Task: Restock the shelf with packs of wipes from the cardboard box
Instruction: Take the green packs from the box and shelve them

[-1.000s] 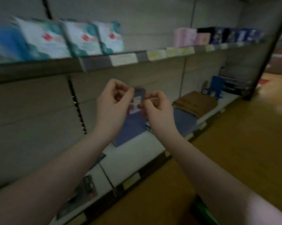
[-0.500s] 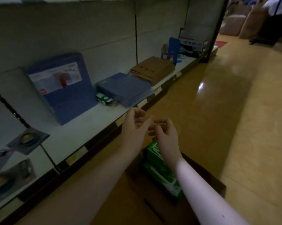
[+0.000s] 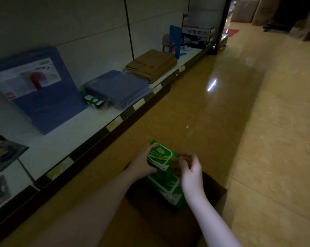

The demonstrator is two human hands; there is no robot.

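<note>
Fingers [image 3: 151,146] of the left hand [image 3: 141,163] curl round the left end of the top pack of wipes [image 3: 161,155], on the shelf [image 3: 65,139] side of the cardboard box [image 3: 220,195]. That pack is above more green packs [image 3: 168,188] inside the box. Fingers of the right hand [image 3: 190,169] bend and pinch the top pack's right end. Two hands likely keep the soft pack level.

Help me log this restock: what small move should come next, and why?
Probably lift the top green pack clear of the cardboard box: the left hand and right hand both grip its ends, other packs lie beneath, and the shelf shows bare space.
</note>
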